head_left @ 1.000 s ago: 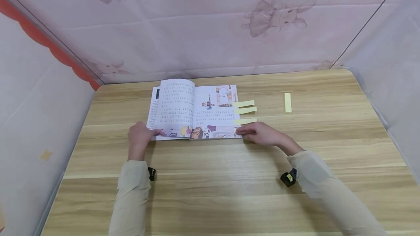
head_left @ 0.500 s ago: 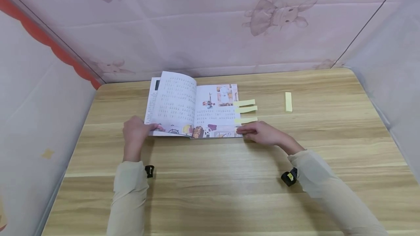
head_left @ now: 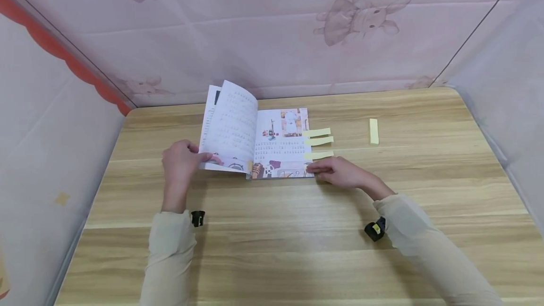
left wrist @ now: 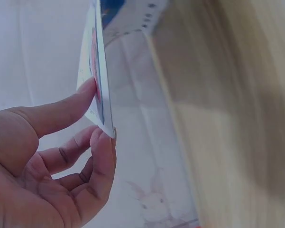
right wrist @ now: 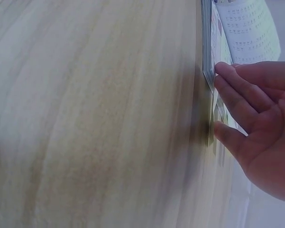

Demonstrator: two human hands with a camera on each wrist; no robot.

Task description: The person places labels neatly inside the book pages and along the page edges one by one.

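An open book (head_left: 278, 155) with printed text and pictures lies toward the back of the table. My left hand (head_left: 180, 162) pinches the lower left corner of its left part, thumb on the page side and fingers behind. That left part (head_left: 231, 129) is raised off the table and tilted. In the left wrist view, the thumb and curled fingers of the left hand (left wrist: 57, 166) hold the edge. My right hand (head_left: 340, 172) rests its fairly straight fingertips on the right page's lower right corner. Three yellow sticky strips (head_left: 318, 141) stick out from the right edge.
A loose yellow strip (head_left: 373, 131), perhaps a small sticky-note pad, lies on the wooden table (head_left: 272, 249) right of the book. Behind the table's back edge hangs a pink cloth wall (head_left: 263, 41) with rabbit prints. Pale side walls stand at left and right.
The left hand has lifted the book's left part from nearly flat, tilting it up and toward the right. My right hand has stayed at the lower right corner.
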